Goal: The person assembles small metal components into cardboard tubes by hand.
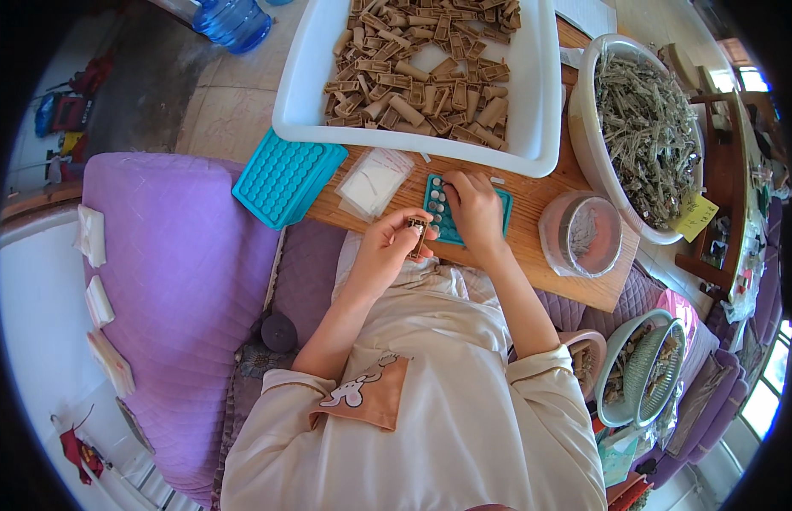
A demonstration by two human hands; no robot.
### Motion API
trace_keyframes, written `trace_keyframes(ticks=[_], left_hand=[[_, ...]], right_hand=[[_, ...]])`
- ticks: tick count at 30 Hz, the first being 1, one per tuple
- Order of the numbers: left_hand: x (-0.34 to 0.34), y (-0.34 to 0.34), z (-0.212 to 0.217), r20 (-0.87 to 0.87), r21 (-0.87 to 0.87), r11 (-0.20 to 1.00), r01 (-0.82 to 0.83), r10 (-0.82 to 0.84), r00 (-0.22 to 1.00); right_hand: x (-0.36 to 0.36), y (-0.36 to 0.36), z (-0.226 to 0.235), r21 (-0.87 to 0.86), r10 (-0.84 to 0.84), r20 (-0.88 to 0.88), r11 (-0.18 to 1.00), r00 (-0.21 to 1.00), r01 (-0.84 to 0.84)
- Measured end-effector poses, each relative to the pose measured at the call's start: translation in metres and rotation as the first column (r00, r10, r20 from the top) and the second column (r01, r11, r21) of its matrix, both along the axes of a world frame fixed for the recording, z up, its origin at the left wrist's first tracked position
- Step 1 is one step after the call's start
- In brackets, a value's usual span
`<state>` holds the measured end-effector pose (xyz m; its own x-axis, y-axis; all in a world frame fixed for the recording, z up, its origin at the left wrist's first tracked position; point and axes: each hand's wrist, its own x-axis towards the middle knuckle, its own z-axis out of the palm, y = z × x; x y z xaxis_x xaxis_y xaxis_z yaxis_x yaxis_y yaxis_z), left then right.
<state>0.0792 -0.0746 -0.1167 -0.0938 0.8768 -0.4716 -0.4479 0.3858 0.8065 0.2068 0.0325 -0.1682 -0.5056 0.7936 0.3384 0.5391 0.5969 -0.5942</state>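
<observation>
My left hand (380,255) is closed around a small brown plastic casing (418,228), held upright near the table's front edge. Metallic-looking bits show inside the casing. Just to its right lies a small teal tray (506,203) with round hollows, several holding pale round pieces (437,194). My right hand (474,209) reaches over this tray, its fingers bent down and pressed together at the pieces. Whatever lies between those fingertips is too small and covered to make out. My right hand hides the middle of the tray.
Behind my hands stands a large white tub (413,140) of brown casings. Stacked teal trays (289,175) and a clear plastic bag (374,183) are at left. To the right are a round container (551,238) and a basin (587,153) of metal strips. Baskets (615,410) stand lower right.
</observation>
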Motion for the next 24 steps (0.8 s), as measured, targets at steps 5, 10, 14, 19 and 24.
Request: trace_keyframes(ticks=[5, 10, 14, 19, 24], left_hand=[[-0.002, -0.004, -0.003, 0.048, -0.011, 1.000, 0.027, -0.027, 0.998], [0.002, -0.004, 0.003, 0.056, 0.018, 0.999, 0.039, -0.040, 0.998], [0.006, -0.002, 0.013, 0.010, 0.024, 0.997, 0.079, -0.080, 0.997], [0.011, -0.003, 0.014, 0.045, 0.048, 0.995, 0.088, -0.090, 0.995], [0.011, -0.001, 0.014, 0.026, 0.054, 0.993, 0.110, -0.111, 0.993]], right_hand=[[0.004, -0.008, 0.016, -0.100, -0.051, -0.133, 0.994, 0.990, 0.038], [0.005, -0.037, 0.055, -0.037, 0.023, -0.297, 0.999, 0.955, -0.036], [0.012, -0.041, 0.061, -0.046, 0.065, -0.319, 0.995, 0.946, -0.084], [0.015, -0.048, 0.060, 0.082, 0.102, -0.353, 0.994, 0.930, -0.078], [0.014, -0.053, 0.056, 0.107, 0.079, -0.375, 0.993, 0.924, -0.041]])
